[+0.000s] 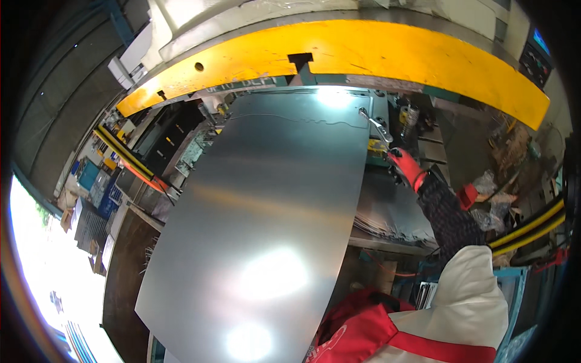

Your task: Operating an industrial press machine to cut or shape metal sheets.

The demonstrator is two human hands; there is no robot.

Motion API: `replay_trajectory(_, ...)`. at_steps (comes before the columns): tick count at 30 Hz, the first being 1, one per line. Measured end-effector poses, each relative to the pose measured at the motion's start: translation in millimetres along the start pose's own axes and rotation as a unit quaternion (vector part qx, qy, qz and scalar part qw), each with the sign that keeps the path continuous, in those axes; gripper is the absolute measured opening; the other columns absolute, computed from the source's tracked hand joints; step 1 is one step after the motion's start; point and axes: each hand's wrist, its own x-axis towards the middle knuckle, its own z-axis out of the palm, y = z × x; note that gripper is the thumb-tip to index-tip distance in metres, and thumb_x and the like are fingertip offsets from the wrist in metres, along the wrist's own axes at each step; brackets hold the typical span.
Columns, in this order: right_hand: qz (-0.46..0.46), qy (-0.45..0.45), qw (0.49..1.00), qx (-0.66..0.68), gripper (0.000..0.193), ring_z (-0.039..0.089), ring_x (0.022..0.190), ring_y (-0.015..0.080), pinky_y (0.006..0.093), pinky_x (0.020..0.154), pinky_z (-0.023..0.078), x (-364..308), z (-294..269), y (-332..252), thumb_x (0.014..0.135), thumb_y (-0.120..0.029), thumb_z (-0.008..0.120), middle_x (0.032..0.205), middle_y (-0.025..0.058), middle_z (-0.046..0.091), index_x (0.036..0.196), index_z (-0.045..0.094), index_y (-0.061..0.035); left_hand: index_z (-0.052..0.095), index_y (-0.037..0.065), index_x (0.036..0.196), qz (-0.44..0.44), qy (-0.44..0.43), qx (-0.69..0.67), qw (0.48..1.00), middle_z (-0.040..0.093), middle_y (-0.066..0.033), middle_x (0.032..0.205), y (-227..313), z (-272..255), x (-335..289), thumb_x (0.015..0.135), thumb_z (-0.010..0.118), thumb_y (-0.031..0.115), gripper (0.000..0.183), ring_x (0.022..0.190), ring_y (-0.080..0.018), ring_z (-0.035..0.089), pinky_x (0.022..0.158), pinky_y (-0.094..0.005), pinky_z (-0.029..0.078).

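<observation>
My right hand (404, 167), in a red and black glove, is closed around the lower end of a shiny metal wrench (376, 126). The wrench's rounded head reaches over the right edge of a large sheet of metal (275, 199), close to its far end. Whether the head touches the sheet I cannot tell. The sheet lies flat and runs from the near edge of the view to beneath a yellow machine beam (363, 51). A wavy cut line crosses the sheet near the beam. My left hand is out of view.
Right of the large sheet, a stack of thin metal sheets (399, 206) lies lower down. Yellow and black bars (130, 158) stand at the left, with others at the right. Beyond the left bars are shelves and boxes. Plastic scraps (487, 181) lie at the right.
</observation>
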Motion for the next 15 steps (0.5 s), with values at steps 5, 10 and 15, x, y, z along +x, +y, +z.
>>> replay_trajectory(5,0.12,-0.09,0.989,-0.016,0.016,0.045,0.038,0.0142,0.0283,0.033,0.037,68.5,8.5,-28.6,0.073,-0.018,0.053,0.053,0.0049,0.045,0.078,0.049,-0.0036,0.04,0.017,0.073,0.015,0.104,0.045,0.993,0.043,0.0017,0.051,-18.8,53.8,-15.5,0.078,0.044,0.024,0.009,0.046,-0.0132,0.047,0.044,-0.0301,0.043)
replay_trajectory(10,0.114,-0.029,0.993,-0.012,0.016,0.042,0.036,0.0137,0.0288,0.032,0.033,74.8,15.9,-22.0,0.072,-0.021,0.053,0.051,0.0023,0.044,0.071,0.05,-0.0063,0.035,0.014,0.068,0.015,0.088,0.068,0.994,0.041,0.0031,0.051,-11.2,5.1,-11.5,0.08,0.042,0.025,0.018,0.051,-0.0108,0.048,0.048,-0.026,0.044)
replay_trajectory(15,0.059,-0.036,0.997,0.043,0.012,0.041,0.037,0.0089,0.0244,0.03,0.032,-11.8,3.3,-9.9,0.076,-0.017,0.052,0.052,-0.0003,0.045,0.081,0.052,-0.0059,0.047,0.006,0.085,0.14,0.156,0.245,0.946,0.052,-0.007,0.082,-8.8,38.4,12.2,0.082,0.039,0.023,0.018,0.076,-0.0145,0.051,0.069,-0.0289,0.043)
